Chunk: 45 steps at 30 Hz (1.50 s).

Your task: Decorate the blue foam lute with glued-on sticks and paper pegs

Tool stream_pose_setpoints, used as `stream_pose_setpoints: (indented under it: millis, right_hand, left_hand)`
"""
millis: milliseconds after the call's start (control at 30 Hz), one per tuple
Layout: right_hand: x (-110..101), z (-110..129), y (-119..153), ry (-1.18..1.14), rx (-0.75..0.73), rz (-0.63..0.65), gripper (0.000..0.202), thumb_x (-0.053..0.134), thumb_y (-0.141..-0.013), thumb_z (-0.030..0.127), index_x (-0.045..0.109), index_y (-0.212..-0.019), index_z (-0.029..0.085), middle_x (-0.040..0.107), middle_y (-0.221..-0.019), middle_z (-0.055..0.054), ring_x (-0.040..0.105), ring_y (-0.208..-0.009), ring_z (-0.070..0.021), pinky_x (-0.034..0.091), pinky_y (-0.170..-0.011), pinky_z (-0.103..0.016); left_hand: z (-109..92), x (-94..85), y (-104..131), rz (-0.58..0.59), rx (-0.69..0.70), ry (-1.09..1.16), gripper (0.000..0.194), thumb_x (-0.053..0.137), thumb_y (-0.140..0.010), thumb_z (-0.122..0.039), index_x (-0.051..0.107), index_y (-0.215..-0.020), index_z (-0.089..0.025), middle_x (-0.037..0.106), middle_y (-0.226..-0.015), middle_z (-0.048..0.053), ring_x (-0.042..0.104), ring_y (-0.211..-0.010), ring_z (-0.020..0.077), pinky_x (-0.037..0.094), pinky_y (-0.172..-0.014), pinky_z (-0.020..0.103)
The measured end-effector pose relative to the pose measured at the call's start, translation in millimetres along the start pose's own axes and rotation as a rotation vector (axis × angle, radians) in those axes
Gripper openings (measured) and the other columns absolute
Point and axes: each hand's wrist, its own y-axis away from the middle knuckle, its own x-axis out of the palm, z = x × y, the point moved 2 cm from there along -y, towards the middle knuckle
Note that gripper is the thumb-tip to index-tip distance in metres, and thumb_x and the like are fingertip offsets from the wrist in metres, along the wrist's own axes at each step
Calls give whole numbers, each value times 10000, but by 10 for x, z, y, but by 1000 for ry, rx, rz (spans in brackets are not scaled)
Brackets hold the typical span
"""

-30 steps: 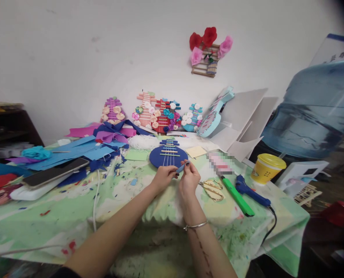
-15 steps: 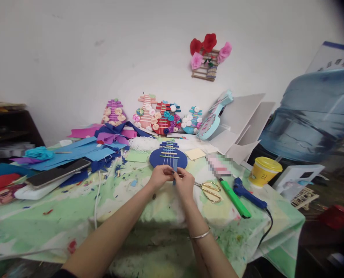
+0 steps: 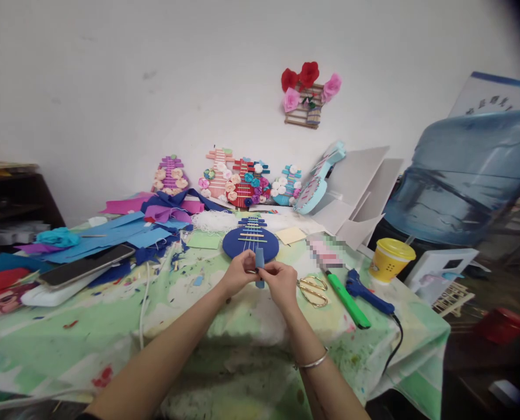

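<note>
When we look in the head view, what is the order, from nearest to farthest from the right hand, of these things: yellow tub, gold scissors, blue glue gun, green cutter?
From the right hand:
1. Gold scissors, just to its right.
2. Green cutter, right of the scissors.
3. Blue glue gun, right of the cutter.
4. Yellow tub, behind the glue gun, farthest right.

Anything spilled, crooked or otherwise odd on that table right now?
Mostly just untidy: dark blue scraps lie strewn at left, the phone sits askew partly over a white object, and the tablecloth is blotched, though I can't tell whether any stain is fresh. The blue strip in the left hand and right hand shows no visible damage.
</note>
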Motion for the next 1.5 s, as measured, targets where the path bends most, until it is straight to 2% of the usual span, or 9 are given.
stream_pose_setpoints:
  millis: [167, 367, 500, 667, 800, 967, 1133, 1367, 1500]
  right_hand:
    - [-13, -55, -32, 22, 71, -5, 144, 650, -600, 242, 583, -493, 173, 584, -477, 21, 517, -484, -130, 378, -497, -230]
    - [9, -120, -82, -373, 203, 149, 177, 677, -577, 279, 552, -514, 170, 533, -459, 35, 462, -442, -103, 361, -461, -227]
    - [-22, -70, -96, -558, 237, 175, 239, 695, -586, 318, 516, -530, 170, 475, -443, 54, 417, -424, -80, 336, -449, -216]
    - [-41, -39, -75, -486, 198, 72, 220, 688, -606, 314, 523, -614, 170, 496, -498, 45, 425, -457, -87, 345, -459, -217]
    - [-10, -45, -20, -281, 99, -53, 188, 630, -662, 293, 481, -624, 185, 454, -530, 55, 399, -490, -90, 331, -476, -215]
    - [98, -8, 77, -92, -3, -32, 198, 581, -686, 235, 425, -571, 191, 392, -522, 63, 359, -503, -92, 288, -488, -217]
    - [247, -25, 88, -234, 74, 23, 216, 596, -639, 240, 412, -537, 194, 387, -501, 65, 355, -501, -96, 297, -496, -224]
    - [263, -93, 20, -433, 182, 4, 176, 610, -602, 277, 485, -519, 185, 432, -468, 57, 379, -477, -99, 312, -486, -234]
    - [238, -141, -24, -489, 266, 33, 150, 626, -557, 265, 512, -510, 180, 461, -450, 51, 385, -458, -96, 304, -475, -234]
  left_hand:
    - [-42, 54, 34, 71, -51, 5, 519, 742, -559, -173, 452, -990, -167, 607, -823, 22, 603, -707, 144, 483, -596, 232]
    - [-57, 4, 32, 137, -147, 169, 294, 731, -560, -194, 587, -805, -116, 640, -772, 47, 627, -672, 189, 519, -625, 335]
    - [-25, -68, 7, 14, -228, 311, 177, 666, -580, -182, 646, -736, -102, 654, -652, 42, 608, -581, 160, 487, -583, 285]
    - [31, -45, -28, -29, -261, 349, 150, 632, -595, -199, 667, -709, -108, 645, -602, 26, 573, -532, 129, 447, -557, 246]
    - [60, -59, -39, -56, -245, 321, 226, 693, -616, -307, 645, -712, -109, 632, -616, 22, 536, -511, 103, 410, -526, 222]
    - [68, -90, -46, -178, -137, 142, 294, 726, -589, -358, 610, -712, -118, 600, -640, 15, 527, -589, 114, 398, -553, 220]
    - [94, 10, -51, -328, -65, 170, 355, 622, -676, -469, 509, -592, -144, 455, -542, -34, 402, -525, 81, 336, -494, 200]
    - [-31, 91, 1, -249, -99, 218, 387, 730, -572, -450, 533, -661, -130, 494, -564, -30, 437, -504, 77, 362, -487, 203]
    - [-14, 60, -6, -254, -185, 173, 463, 653, -610, -568, 529, -600, -121, 507, -509, -3, 444, -444, 89, 340, -435, 217]
